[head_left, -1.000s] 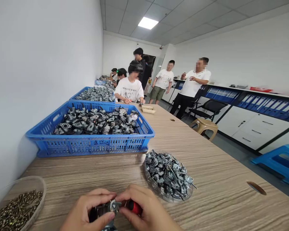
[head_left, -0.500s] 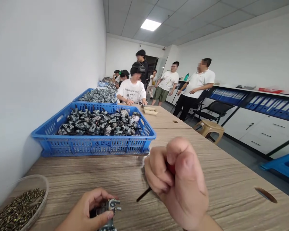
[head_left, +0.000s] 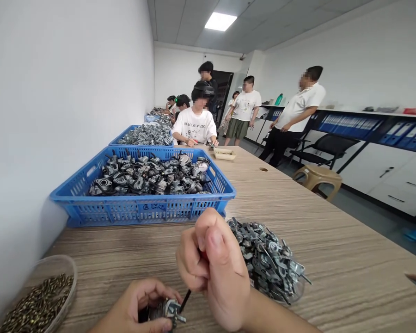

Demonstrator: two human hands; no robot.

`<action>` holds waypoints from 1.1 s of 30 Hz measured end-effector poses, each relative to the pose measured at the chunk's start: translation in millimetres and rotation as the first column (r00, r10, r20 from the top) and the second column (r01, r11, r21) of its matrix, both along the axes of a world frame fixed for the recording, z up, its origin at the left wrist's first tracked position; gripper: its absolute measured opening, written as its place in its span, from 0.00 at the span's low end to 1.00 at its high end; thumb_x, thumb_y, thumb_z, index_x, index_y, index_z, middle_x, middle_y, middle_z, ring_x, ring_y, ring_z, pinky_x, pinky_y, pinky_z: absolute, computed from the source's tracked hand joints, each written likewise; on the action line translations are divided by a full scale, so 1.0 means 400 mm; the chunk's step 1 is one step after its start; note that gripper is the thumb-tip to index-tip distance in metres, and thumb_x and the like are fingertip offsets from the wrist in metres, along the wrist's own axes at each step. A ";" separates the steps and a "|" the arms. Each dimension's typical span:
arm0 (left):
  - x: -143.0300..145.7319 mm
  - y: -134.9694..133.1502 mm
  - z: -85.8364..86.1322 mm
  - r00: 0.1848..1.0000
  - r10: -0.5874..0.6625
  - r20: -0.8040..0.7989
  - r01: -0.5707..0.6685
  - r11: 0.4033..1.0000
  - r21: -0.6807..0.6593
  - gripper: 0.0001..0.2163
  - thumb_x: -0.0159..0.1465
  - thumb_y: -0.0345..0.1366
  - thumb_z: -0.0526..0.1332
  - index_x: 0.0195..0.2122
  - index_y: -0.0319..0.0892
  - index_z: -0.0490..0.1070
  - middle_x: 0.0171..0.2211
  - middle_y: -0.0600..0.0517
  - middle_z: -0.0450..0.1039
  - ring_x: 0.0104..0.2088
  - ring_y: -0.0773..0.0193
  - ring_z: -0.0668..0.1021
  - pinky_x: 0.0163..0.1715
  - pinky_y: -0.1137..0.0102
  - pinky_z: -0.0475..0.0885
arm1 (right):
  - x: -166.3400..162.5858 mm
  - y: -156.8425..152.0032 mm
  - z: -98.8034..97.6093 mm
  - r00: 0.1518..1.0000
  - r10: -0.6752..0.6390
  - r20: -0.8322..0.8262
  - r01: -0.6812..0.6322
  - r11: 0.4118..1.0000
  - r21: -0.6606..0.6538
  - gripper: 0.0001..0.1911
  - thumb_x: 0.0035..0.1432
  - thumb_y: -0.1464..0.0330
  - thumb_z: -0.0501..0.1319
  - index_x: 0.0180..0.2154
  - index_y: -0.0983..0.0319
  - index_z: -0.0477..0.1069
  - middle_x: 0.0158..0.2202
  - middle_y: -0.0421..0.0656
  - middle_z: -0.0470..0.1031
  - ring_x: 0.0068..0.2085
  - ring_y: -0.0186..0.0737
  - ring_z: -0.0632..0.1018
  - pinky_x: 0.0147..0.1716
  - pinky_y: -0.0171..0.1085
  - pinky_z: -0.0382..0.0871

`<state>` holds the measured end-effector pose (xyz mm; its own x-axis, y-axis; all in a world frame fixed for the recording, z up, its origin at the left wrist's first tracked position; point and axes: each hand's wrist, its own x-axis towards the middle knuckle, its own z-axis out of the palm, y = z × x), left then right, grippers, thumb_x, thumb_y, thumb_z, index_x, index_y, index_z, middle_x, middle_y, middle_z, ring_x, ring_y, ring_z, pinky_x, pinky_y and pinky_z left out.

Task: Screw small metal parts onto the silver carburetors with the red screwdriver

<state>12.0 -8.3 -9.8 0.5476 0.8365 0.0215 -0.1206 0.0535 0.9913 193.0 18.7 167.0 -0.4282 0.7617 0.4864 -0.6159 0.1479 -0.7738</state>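
Note:
My left hand [head_left: 133,307] is closed around a small metal carburetor [head_left: 172,310] at the bottom of the view, its silver fitting with two prongs facing right. My right hand [head_left: 218,273] grips a screwdriver [head_left: 185,299] in a fist, thumb up. Only a bit of red handle shows between the fingers; the dark shaft slants down to the carburetor's silver fitting. Whether the tip sits in a screw cannot be made out. Behind my right wrist, a clear bowl heaped with grey metal pieces [head_left: 272,259] is partly covered by the hand.
A blue crate [head_left: 142,203] full of carburetors stands ahead, with another blue crate [head_left: 142,135] beyond it. At lower left is a clear tub of brass-coloured screws [head_left: 43,296]. Across the table a person [head_left: 197,122] works near a cream tray [head_left: 224,155]. Others stand farther back.
My right hand has moved left and the screwdriver's shaft now reaches the carburetor. The bowl of metal pieces has come into sight behind the hand. The view has shifted slightly.

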 end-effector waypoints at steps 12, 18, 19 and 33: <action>0.000 -0.001 0.003 1.000 -0.008 -0.027 0.008 1.000 -0.004 0.28 0.62 0.60 0.75 0.51 0.41 0.77 0.56 0.37 0.85 0.57 0.43 0.85 0.58 0.55 0.74 | -0.010 0.007 -0.023 0.999 0.031 -0.021 -0.032 0.997 -0.074 0.21 0.79 0.50 0.58 0.37 0.55 0.59 0.24 0.27 0.56 0.19 0.24 0.50 0.17 0.22 0.47; -0.002 0.003 0.006 1.000 -0.013 -0.028 0.012 0.999 -0.038 0.29 0.61 0.60 0.76 0.50 0.41 0.77 0.57 0.36 0.85 0.56 0.45 0.85 0.58 0.57 0.74 | -0.011 0.016 -0.024 0.999 0.030 -0.012 -0.031 0.993 -0.114 0.22 0.79 0.50 0.58 0.36 0.55 0.58 0.24 0.27 0.55 0.19 0.24 0.50 0.17 0.21 0.47; -0.003 0.004 0.008 0.999 -0.016 -0.031 0.014 0.999 -0.036 0.29 0.61 0.60 0.76 0.51 0.42 0.77 0.57 0.36 0.84 0.57 0.45 0.84 0.59 0.56 0.74 | -0.010 0.017 -0.025 1.000 0.023 -0.008 -0.024 0.993 -0.112 0.22 0.79 0.49 0.58 0.36 0.55 0.58 0.24 0.27 0.55 0.19 0.24 0.50 0.17 0.21 0.47; -0.006 0.001 0.009 0.999 -0.026 -0.028 0.024 0.999 -0.039 0.27 0.62 0.57 0.77 0.51 0.42 0.78 0.58 0.37 0.84 0.56 0.46 0.84 0.58 0.58 0.74 | -0.008 0.032 -0.037 0.998 -0.050 0.026 0.053 0.989 -0.137 0.22 0.79 0.49 0.57 0.36 0.55 0.58 0.23 0.27 0.54 0.19 0.25 0.48 0.17 0.22 0.47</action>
<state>9.6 -7.7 -6.0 0.5683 0.8224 -0.0264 -0.0901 0.0941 0.9915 189.9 31.6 152.0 -0.3964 0.8418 0.3664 -0.5924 0.0703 -0.8026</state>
